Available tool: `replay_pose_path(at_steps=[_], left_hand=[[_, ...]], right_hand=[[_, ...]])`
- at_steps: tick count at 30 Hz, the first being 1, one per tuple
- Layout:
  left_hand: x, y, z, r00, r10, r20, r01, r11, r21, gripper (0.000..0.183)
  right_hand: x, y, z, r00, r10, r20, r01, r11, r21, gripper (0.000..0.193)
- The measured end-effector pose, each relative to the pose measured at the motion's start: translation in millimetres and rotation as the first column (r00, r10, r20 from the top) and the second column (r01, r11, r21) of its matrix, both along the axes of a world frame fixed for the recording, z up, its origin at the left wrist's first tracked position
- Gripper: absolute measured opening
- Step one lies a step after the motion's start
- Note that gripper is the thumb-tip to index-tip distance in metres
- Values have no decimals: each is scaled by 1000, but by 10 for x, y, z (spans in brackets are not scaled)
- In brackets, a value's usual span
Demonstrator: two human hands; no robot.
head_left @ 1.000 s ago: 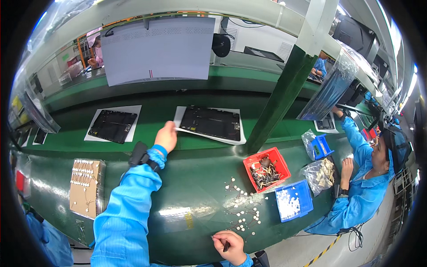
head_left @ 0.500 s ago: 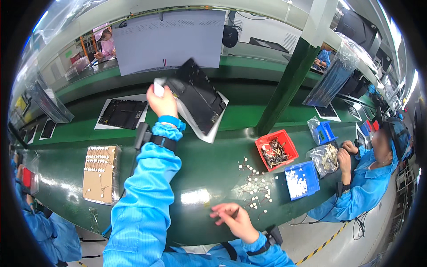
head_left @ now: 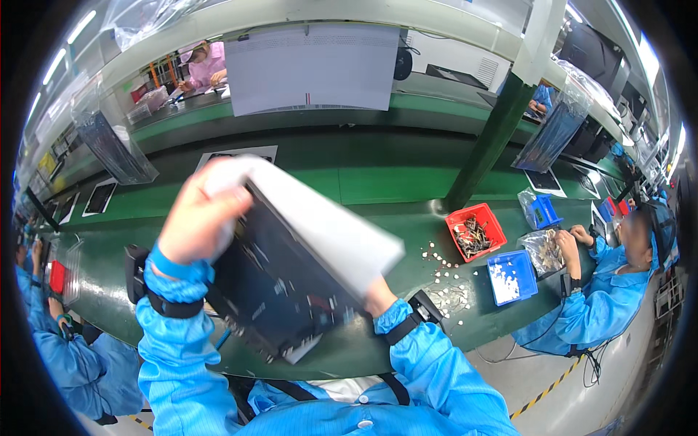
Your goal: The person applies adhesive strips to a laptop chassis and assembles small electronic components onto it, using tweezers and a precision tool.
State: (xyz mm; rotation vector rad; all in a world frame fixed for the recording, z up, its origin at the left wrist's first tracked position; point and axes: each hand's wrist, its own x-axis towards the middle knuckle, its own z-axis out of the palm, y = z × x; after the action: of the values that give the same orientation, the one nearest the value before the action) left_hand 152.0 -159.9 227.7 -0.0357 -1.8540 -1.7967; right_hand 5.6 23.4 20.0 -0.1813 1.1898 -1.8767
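A thin black tablet housing [head_left: 280,272] with small parts along its edges is tilted above the near side of the bench, slightly blurred by motion. Behind it fans out a white sheet [head_left: 320,218]. My left hand [head_left: 196,218] is closed on the far left corner, gripping housing and sheet together with the thumb on top. My right hand [head_left: 379,296] is at the right edge of the sheet; its fingers are hidden behind it, so its hold cannot be made out.
A red bin [head_left: 476,232] of small cable-like parts and a blue bin [head_left: 512,277] of white pieces stand on the right. Small white-tipped parts [head_left: 443,283] lie scattered beside them. A green post [head_left: 488,149] rises behind. A co-worker in blue [head_left: 596,305] sits at the right.
My left hand has brought the housing and sheet from the far belt toward me. My right hand has moved up to the sheet's edge. The cardboard holder is now hidden behind the housing.
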Motion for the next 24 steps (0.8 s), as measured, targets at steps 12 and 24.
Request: replay_pose_path(at_steps=[12, 24], left_hand=[[-722, 852, -1853, 767, -66, 639, 475, 726, -496, 26], [-665, 953, -2200, 935, 150, 323, 101, 757, -645, 11]], right_hand=[[-46, 997, 802, 881, -87, -465, 227, 940, 256, 7], [1030, 1414, 79, 570, 519, -638, 62, 746, 662, 10]])
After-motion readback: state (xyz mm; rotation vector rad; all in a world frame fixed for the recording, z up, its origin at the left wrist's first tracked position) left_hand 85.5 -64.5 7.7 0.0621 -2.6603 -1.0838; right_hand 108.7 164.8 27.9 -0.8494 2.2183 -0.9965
